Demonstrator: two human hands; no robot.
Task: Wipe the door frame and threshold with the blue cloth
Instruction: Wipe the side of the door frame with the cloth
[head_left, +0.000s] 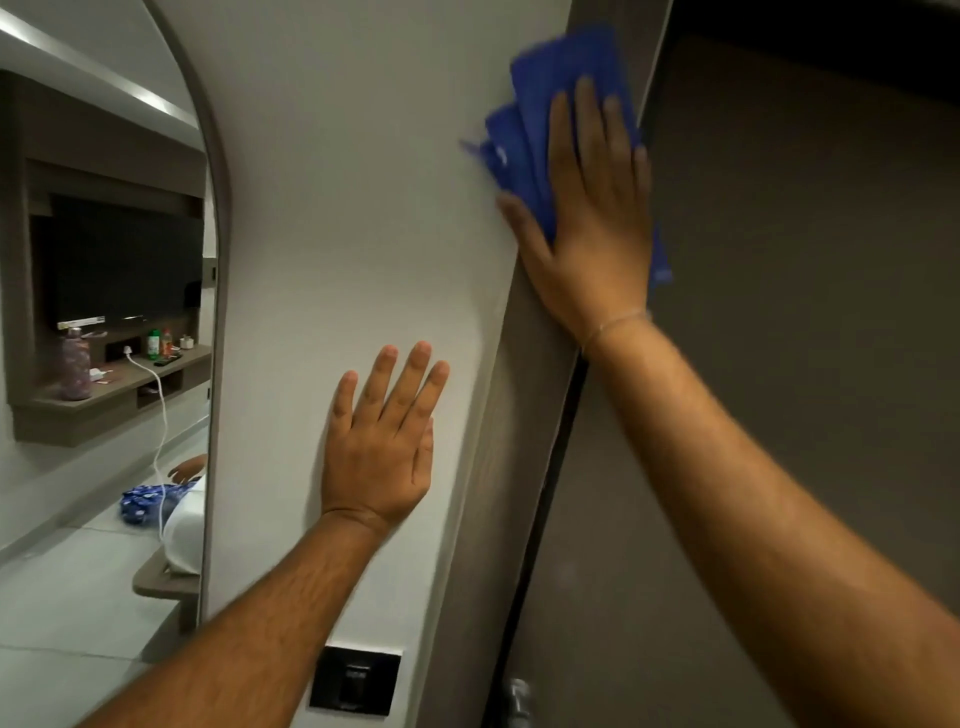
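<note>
Head view:
Right hand (592, 218): raised, fingers spread flat, pressing the blue cloth (550, 130) against the door frame (488, 467).
Blue cloth: bunched and blurred under the palm, high on the brown frame strip, its left edge over the white wall (353, 182), its right edge hanging by the door (805, 312).
Left hand (382, 441): lower down, open and flat on the wall, fingers pointing up, holding nothing.
Wall plate (356, 680): black, on the wall below the left forearm.
Mirror (104, 312): arched, left of the wall, reflecting a room.
Threshold: out of view.
</note>
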